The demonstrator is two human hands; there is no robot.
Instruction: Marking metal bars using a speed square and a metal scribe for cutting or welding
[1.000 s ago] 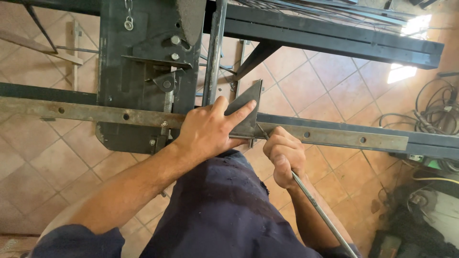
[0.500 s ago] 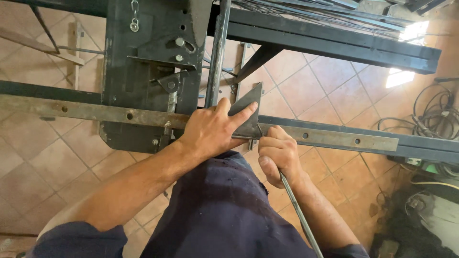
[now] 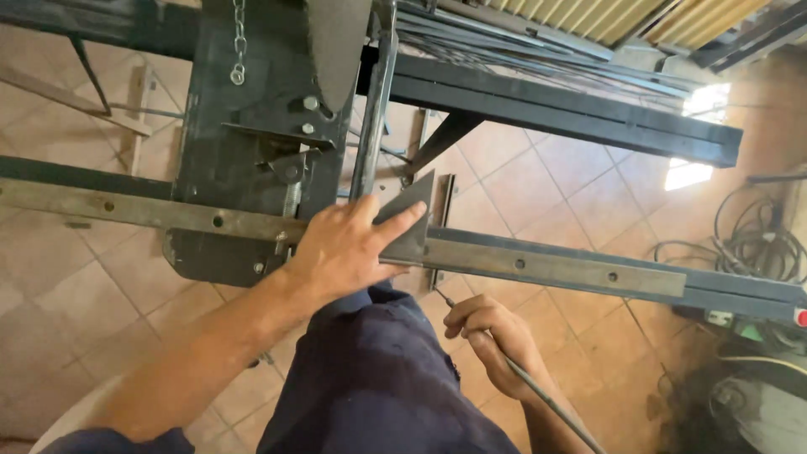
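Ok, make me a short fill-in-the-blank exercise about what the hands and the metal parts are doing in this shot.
1. The left hand presses a ____ metal plate against the long flat bar.
2. The right hand holds a thin metal ____, below the bar.
3. The flat bar has a row of small round ____ along its length.
4. A ____ hangs over the dark steel frame at the top.

Missing words: triangular; rod; holes; chain
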